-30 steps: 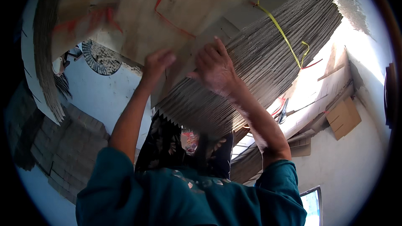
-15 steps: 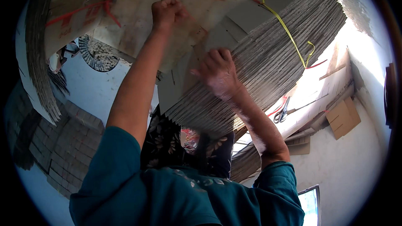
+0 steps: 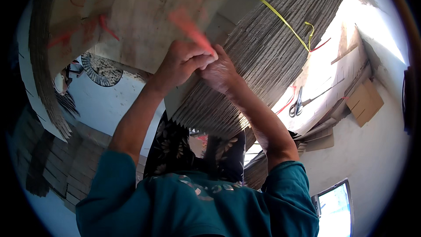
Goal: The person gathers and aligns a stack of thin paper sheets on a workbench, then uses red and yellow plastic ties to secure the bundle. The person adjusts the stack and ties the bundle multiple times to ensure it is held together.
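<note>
My left hand [image 3: 180,65] and my right hand [image 3: 222,71] meet in front of me over the near end of a long stack of grey cardboard sheets [image 3: 267,39]. Both are closed, fingers pinched together on a red plastic strap [image 3: 193,30]. Its loose end sticks up and away from me, smeared by motion. What the fingertips do with the strap is hidden between the hands. Farther along the stack, a yellow strap [image 3: 280,16] crosses the sheet edges, with red pieces at its ends. The stack rests on a pale wooden board [image 3: 144,22].
Black-handled scissors [image 3: 296,107] lie on the bright surface to the right, beside a thin red strip [image 3: 287,101]. Brown cardboard pieces [image 3: 365,102] lean by the right wall. Another sheet stack [image 3: 41,61] stands at the left, and several bundles [image 3: 66,166] are on the floor below.
My left hand has come nearer and to the right to join my right hand. The red strap now stands up from between them. The view has shifted slightly.
</note>
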The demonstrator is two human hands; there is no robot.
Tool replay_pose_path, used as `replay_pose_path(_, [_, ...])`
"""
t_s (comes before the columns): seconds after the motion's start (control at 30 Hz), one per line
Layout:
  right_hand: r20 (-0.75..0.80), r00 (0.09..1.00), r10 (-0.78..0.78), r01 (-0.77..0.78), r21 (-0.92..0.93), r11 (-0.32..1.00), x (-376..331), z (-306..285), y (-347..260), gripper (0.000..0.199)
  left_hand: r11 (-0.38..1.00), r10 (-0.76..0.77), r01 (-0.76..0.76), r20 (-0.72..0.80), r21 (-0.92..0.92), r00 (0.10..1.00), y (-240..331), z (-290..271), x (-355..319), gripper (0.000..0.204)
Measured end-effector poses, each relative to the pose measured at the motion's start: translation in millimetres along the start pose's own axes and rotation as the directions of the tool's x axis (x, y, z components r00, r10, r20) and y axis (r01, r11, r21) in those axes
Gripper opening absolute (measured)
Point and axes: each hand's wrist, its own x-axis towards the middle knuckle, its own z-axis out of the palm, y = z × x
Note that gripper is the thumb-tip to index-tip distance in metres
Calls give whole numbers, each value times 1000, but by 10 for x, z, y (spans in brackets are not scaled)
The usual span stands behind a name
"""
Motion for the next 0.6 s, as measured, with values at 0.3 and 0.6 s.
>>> replay_pose_path(0.3, [77, 997, 9, -22, 175, 984, -58, -161, -134, 7, 771, 504, -587, 327, 246, 799, 540, 841, 117, 19])
replay_pose_path(0.6, [-346, 441, 828, -720, 414, 556, -1788, -613, -639, 38, 658, 368, -636, 564, 403, 739, 492, 1384, 322, 17])
